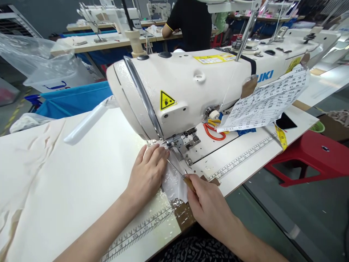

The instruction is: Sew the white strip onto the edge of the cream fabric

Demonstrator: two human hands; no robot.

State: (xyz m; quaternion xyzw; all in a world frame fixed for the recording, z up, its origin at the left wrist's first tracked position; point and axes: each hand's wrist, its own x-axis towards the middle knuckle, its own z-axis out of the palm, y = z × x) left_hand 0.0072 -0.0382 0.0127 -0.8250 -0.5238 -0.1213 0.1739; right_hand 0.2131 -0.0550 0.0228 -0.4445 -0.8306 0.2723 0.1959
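At the centre of the frame, the left hand (149,171) is lying palm down at the white fabric (174,183), fingers close together; whether they are pinching anything underneath cannot be told. Right of lower centre, the right hand (209,203) is gripping a slim metal tool (190,183) by its brown handle, its shaft pointing toward the upper left, over the fabric. The fabric is lying between the hands, just below the needle area of the sewing machine (177,83). Orange-handled scissors (224,136) are resting right of centre, beside a handwritten sheet (261,103). A red stool (313,153) is standing at the right edge.
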